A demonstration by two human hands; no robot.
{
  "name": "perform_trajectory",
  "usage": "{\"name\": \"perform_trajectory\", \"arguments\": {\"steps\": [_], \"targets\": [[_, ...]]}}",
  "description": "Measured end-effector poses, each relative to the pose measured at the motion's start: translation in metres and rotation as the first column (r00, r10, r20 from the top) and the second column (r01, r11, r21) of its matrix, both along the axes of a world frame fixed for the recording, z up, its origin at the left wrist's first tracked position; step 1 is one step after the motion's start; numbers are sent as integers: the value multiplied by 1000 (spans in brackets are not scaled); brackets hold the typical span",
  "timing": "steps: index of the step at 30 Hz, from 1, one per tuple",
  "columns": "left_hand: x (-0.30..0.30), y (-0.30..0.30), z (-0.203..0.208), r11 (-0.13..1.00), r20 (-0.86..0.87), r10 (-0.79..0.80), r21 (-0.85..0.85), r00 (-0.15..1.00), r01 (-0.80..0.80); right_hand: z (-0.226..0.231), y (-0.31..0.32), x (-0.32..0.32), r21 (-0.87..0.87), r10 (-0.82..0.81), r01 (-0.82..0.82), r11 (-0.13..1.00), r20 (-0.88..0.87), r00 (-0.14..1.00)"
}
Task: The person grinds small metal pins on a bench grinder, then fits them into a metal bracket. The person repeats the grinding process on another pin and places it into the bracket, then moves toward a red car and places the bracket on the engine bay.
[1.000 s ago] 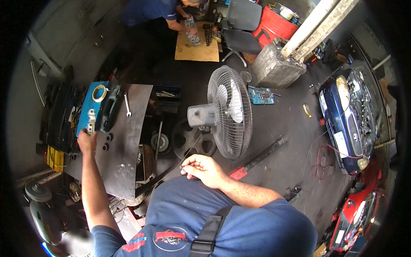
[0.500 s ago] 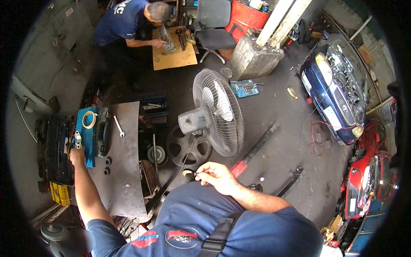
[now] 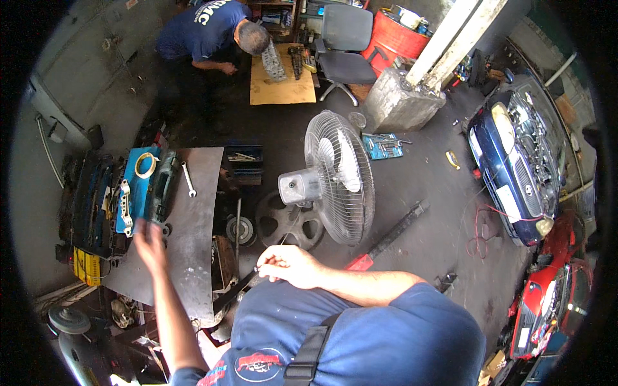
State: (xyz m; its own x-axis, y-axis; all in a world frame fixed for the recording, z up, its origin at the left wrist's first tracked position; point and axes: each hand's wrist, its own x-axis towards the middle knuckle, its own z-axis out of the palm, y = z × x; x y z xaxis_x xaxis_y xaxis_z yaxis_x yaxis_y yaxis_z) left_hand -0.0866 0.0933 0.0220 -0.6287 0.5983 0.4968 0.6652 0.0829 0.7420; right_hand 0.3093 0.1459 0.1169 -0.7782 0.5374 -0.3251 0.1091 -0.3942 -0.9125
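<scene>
My left hand is stretched out over the left part of a dark metal sheet, blurred, fingers apart, holding nothing I can see. It hovers just below a blue tray with a roll of tape and some small parts. A wrench lies on the sheet further up. My right hand is near my chest, closed on a thin dark rod that slants down to the left.
A standing fan is in the middle of the floor beside a wheel rim. Another person crouches at a wooden board at the top. A blue car front and red car stand at right.
My left hand has drawn back from the blue tray toward me, down over the metal sheet. My right hand stays near my chest. The view has tilted so the other person shows more.
</scene>
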Motion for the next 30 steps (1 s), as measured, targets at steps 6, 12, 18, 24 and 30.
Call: {"name": "perform_trajectory", "arguments": {"steps": [6, 12, 18, 24, 30], "targets": [[197, -181, -18, 466, 469, -462, -595, 753, 655, -19, 11, -15, -25, 120, -120, 992, 12, 993], [219, -262, -41, 298, 527, -157, -781, 835, 549, -36, -5, -57, -24, 339, -341, 940, -57, 939], [199, -284, -1, 350, 490, -35, -810, 871, 470, -17, -31, -108, 90, 589, -588, 804, 13, 808], [161, -243, 109, 916, 557, 17, -342, 830, 211, 13, -65, -154, 261, 598, -558, 788, -109, 794], [153, -217, 145, 994, 511, 9, -99, 859, 48, 48, -85, -178, 117, 589, -581, 805, -261, 765]]}}
